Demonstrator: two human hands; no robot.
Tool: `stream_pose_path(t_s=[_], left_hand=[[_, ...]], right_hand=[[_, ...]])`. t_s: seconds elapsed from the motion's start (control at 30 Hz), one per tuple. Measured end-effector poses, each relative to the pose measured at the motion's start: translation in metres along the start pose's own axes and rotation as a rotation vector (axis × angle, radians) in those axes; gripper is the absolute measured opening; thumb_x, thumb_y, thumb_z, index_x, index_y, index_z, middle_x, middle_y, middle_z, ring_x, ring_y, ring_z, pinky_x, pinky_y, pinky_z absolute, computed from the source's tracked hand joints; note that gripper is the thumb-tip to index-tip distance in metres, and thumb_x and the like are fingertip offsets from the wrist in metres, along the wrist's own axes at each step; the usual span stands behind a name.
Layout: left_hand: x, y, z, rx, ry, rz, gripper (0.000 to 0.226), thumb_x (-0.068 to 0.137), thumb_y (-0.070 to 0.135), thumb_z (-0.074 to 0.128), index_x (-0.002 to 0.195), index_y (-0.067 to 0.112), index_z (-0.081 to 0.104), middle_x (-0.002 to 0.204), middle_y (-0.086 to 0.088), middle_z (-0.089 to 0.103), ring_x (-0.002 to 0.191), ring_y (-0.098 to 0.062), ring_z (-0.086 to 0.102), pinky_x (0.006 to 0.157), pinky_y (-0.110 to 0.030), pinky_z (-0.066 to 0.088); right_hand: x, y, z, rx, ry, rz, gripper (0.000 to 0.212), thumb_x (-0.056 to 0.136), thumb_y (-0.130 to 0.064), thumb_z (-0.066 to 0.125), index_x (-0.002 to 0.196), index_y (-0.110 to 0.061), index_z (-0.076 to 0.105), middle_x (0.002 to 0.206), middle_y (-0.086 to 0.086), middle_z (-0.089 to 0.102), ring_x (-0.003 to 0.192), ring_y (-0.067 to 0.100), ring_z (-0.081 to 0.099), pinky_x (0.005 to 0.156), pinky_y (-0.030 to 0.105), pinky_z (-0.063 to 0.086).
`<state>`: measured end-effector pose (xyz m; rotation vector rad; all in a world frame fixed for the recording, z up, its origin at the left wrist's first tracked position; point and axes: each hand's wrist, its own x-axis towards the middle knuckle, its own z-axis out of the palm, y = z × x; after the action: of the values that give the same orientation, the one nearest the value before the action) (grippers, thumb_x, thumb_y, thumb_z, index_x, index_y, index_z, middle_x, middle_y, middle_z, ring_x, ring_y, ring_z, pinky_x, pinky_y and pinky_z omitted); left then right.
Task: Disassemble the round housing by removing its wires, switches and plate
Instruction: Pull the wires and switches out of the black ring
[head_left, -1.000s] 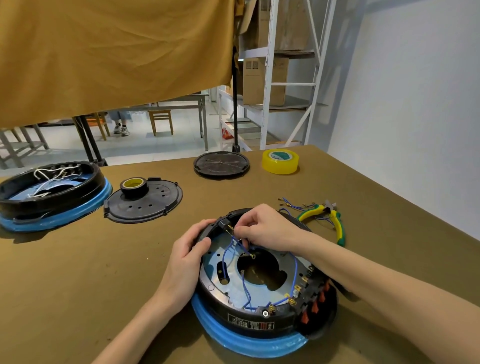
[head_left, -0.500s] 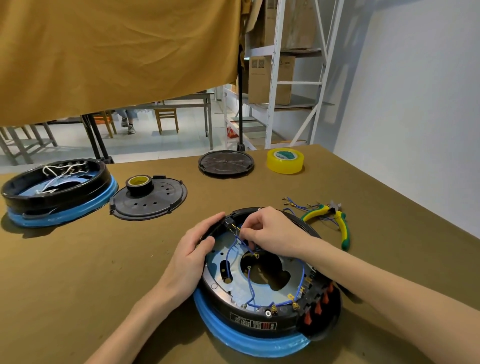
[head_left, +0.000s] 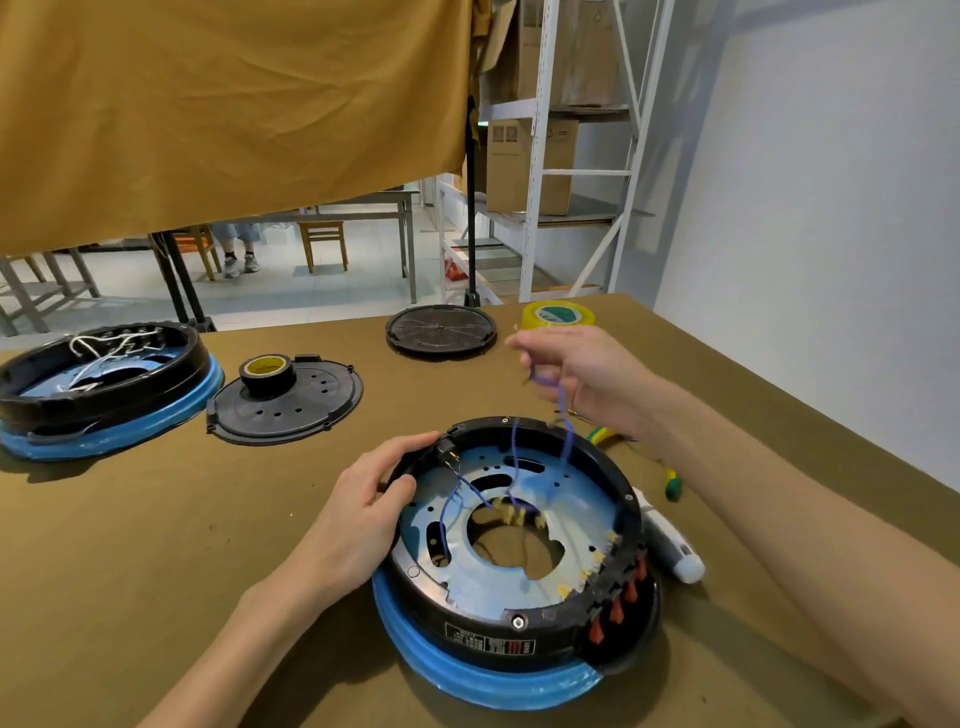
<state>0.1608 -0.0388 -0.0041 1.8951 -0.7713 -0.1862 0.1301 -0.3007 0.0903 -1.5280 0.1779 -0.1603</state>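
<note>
The round housing (head_left: 511, 566) is on the table (head_left: 156, 545), below the two hands. Its black rim is gripped by the curled left hand (head_left: 363, 499). A blue wire (head_left: 563, 415) is pinched and held up by the right hand (head_left: 582, 374), above the housing's far side.

The table (head_left: 130, 545) is covered with an olive-brown cloth. Near its front edge rests the round housing (head_left: 519, 613), black on a blue base. Just beside it on the right lies a white tool (head_left: 670, 545), and farther back a pair of yellow-and-green pliers (head_left: 670, 478), partly hidden. At the far left sits a second housing (head_left: 104, 410). Beside it lies a black perforated plate (head_left: 291, 405), with a roll of black tape (head_left: 267, 371) on top. At the far edge lie a black round cover (head_left: 440, 330) and a roll of yellow tape (head_left: 558, 314).
</note>
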Motion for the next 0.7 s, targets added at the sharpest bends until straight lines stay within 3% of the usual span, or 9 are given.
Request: stream_pose_path(t_s=[0.2,0.33,0.5,0.57,0.63,0.7], left_hand=[[-0.003,0.0,0.006,-0.088,0.033,-0.009,0.05,0.093,0.033,0.042,0.14,0.039,0.057,0.137,0.016,0.062,0.131,-0.008,0.055,0.113,-0.047,0.043],[-0.003,-0.001,0.008,-0.109,0.041,-0.008,0.051,0.092,0.033,0.042,0.14,0.037,0.058,0.137,0.014,0.063,0.13,-0.009,0.055,0.113,-0.048,0.043],[-0.002,-0.003,0.009,-0.125,0.043,0.0,0.05,0.092,0.034,0.042,0.139,0.039,0.058,0.136,0.017,0.063,0.13,-0.007,0.056,0.113,-0.046,0.043],[-0.002,-0.002,0.01,-0.139,0.048,0.005,0.05,0.092,0.032,0.043,0.138,0.037,0.059,0.136,0.017,0.064,0.129,-0.006,0.057,0.113,-0.044,0.044],[-0.002,-0.002,0.01,-0.147,0.048,0.004,0.05,0.091,0.031,0.043,0.139,0.036,0.059,0.136,0.016,0.064,0.128,-0.005,0.057,0.113,-0.043,0.044],[-0.002,-0.002,0.01,-0.149,0.052,0.008,0.05,0.091,0.03,0.043,0.138,0.035,0.059,0.135,0.017,0.065,0.128,-0.005,0.057,0.113,-0.042,0.044]], right_hand=[[0.03,-0.008,-0.054,0.441,0.226,0.064,0.016,0.104,-0.005,0.047,0.1,-0.002,0.062,0.072,0.003,0.05,0.051,0.006,0.037,0.04,0.018,0.029],[0.033,0.01,-0.088,0.629,0.41,0.074,0.018,0.101,-0.001,0.048,0.086,-0.003,0.058,0.062,0.006,0.059,0.047,0.01,0.046,0.04,0.02,0.039],[0.032,0.049,-0.109,0.712,0.52,0.068,0.01,0.105,-0.003,0.045,0.1,0.0,0.054,0.088,0.018,0.061,0.073,0.021,0.058,0.059,0.026,0.055],[0.033,0.058,-0.111,0.542,0.561,0.086,0.011,0.105,-0.003,0.046,0.103,0.002,0.056,0.092,0.02,0.063,0.076,0.024,0.062,0.064,0.028,0.056],[0.03,0.065,-0.112,0.121,0.648,0.138,0.015,0.102,-0.003,0.053,0.104,0.009,0.062,0.084,0.019,0.065,0.07,0.024,0.064,0.065,0.029,0.057],[0.025,0.065,-0.113,-0.303,0.707,0.158,0.02,0.098,-0.005,0.057,0.099,0.012,0.066,0.08,0.019,0.067,0.069,0.027,0.061,0.071,0.04,0.056]])
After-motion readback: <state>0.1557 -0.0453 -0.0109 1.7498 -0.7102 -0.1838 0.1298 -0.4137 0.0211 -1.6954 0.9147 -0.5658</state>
